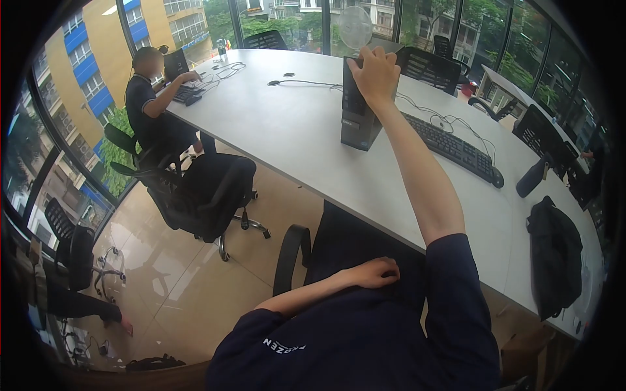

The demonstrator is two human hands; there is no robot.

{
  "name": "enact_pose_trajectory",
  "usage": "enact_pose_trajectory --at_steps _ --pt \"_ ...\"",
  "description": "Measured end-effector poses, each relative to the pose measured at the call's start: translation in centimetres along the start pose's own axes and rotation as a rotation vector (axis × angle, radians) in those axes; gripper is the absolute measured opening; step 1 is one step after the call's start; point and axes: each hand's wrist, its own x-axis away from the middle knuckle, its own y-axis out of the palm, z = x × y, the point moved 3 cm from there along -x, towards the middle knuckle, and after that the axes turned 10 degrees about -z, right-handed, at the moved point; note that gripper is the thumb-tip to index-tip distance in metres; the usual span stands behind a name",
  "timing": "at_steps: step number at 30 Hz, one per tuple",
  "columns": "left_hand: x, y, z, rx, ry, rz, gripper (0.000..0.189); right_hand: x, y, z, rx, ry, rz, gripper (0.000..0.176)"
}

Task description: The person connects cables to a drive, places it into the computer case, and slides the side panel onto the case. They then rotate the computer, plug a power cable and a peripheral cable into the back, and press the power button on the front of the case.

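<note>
A black Dell computer tower (360, 124) stands upright on the white table (274, 117). My right hand (377, 75) reaches out over it, with bent fingers and thumb gripping its top. Just beyond the fingertips shows a clear round object (355, 27); whether the hand touches it cannot be made out. My left hand (375, 273) rests on my lap, its fingers curled in and nothing visible in them. A black keyboard (450, 144) lies to the right of the tower, partly behind my right forearm, with a mouse (498, 178) at its near end.
At the left end of the table a person (147, 107) sits at a laptop (176, 63). Cables (222, 72) lie on the tabletop. A dark bottle (533, 176) and a black bag (554, 254) are on the right. An office chair (195, 189) stands left of me.
</note>
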Motion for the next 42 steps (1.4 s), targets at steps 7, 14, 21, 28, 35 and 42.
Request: enact_pose_trajectory --at_steps 7,14,21,28,35,42 --pt "0.2 -0.1 0.3 0.014 0.007 0.007 0.021 0.3 0.1 -0.1 -0.013 -0.012 0.034 0.025" --pt "0.0 -0.3 0.4 0.014 0.035 0.004 0.021 0.2 0.1 -0.4 0.023 -0.004 -0.007 0.026" --pt "-0.3 -0.2 -0.3 0.022 0.084 -0.025 0.02 1.7 0.4 -0.6 0.101 -0.068 0.021 0.04" --pt "-0.9 -0.1 -1.0 0.043 0.137 -0.082 0.018 1.8 0.3 -0.2 0.103 -0.104 -0.014 0.045" --pt "-1.7 0.5 -2.2 0.044 0.244 -0.141 0.019 2.0 0.3 -0.9 0.142 -0.12 -0.032 0.049" --pt "-2.3 1.0 -2.8 0.04 0.294 -0.193 0.021 2.2 0.4 -1.2 0.121 -0.111 -0.024 0.051"
